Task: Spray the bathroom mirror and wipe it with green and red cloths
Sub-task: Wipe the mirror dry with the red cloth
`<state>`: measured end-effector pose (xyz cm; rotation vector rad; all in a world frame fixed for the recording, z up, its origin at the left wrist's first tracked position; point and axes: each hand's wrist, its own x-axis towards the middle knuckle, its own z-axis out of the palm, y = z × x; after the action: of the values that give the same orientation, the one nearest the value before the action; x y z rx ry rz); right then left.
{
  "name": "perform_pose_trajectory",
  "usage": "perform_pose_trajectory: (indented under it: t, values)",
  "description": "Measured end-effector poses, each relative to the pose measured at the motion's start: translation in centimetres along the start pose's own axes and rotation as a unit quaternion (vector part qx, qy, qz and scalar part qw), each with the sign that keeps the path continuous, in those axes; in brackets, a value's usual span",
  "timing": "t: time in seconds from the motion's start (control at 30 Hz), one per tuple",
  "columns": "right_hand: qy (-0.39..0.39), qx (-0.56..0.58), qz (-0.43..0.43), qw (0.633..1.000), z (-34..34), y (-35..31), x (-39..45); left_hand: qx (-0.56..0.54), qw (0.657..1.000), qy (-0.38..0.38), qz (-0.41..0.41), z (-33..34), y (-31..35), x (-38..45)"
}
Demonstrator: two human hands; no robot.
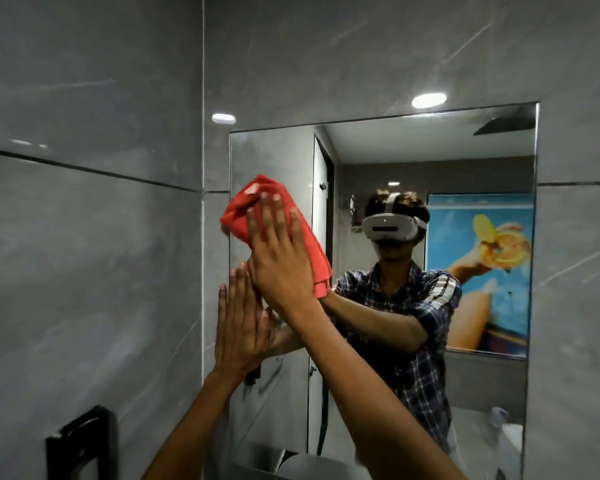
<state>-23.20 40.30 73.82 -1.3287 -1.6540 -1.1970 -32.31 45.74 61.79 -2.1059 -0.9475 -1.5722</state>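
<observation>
While the grey tiled wall (90, 237) fills the 9 o'clock side, a black wall fixture (80, 441) sits low at 7 o'clock; what it is cannot be told.

Left hand (239, 323): open, fingers straight and together, palm flat against the glass at the mirror's left edge, below the cloth. Holds nothing. Looks like a brace.

Right hand (278, 251): open and spread, palm pressing the red cloth (236, 216) onto the mirror (430, 150). Not pinching it; held by pressure only. The right forearm crosses over the left wrist.

Cloth position: upper-left part of the mirror, about 10 o'clock from the glass centre, bunched, spilling past the fingertips at 11 o'clock and hanging below the palm heel at 4 o'clock.

Handling judgement: soft, light, limp fabric; it will fold and creep under the palm. Best held with a flat palm over the middle of the bunch, loose tail tucked in. Glass is stiff, smooth, likely slippery if wet, and fragile, so even pressure.

Right of the hands: the reflection shows the person in a checked shirt (416, 323) and a bright poster (489, 271) at 3 o'clock. No green cloth or spray bottle in sight.
</observation>
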Motion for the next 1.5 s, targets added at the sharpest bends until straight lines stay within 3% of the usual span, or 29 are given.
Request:
perform_pose_trajectory:
  t: [0.1,0.17,0.3,0.43,0.67,0.97,1.13,1.3,1.5]
  values:
    - [-0.070,-0.033,-0.098,0.992,-0.9,2.6,-1.6,0.008,1.000,-0.009,0.001,-0.3,0.5,-0.1]
    - [-0.064,-0.055,-0.089,0.992,-2.8,5.0,-3.0,0.011,1.000,-0.017,-0.001,-0.5,0.6,-0.1]
    - [0.001,-0.089,0.072,0.993,-8.9,12.6,-5.7,0.006,1.000,-0.011,-0.005,-0.6,0.4,-0.1]
    - [0.126,-0.118,0.264,0.949,-15.0,19.6,-5.2,-0.001,1.000,-0.003,-0.003,-0.6,0.9,-0.2]
    - [0.194,-0.107,0.391,0.893,-14.9,19.3,2.6,-0.003,1.000,-0.003,0.001,-0.3,1.1,-0.2]
    - [0.161,-0.040,0.245,0.955,-6.9,5.8,9.9,0.009,1.000,0.014,0.014,0.5,-0.1,0.0]
    - [0.066,-0.005,0.058,0.996,-1.1,-1.9,10.2,-0.005,0.999,0.040,0.022,0.3,0.4,0.0]
    - [-0.008,-0.021,-0.036,0.999,-2.3,1.4,8.0,0.001,0.999,0.025,0.025,0.1,-0.1,0.0]
    - [0.063,-0.069,0.100,0.991,-10.5,13.1,2.1,0.005,0.999,0.031,0.018,0.2,0.3,0.0]
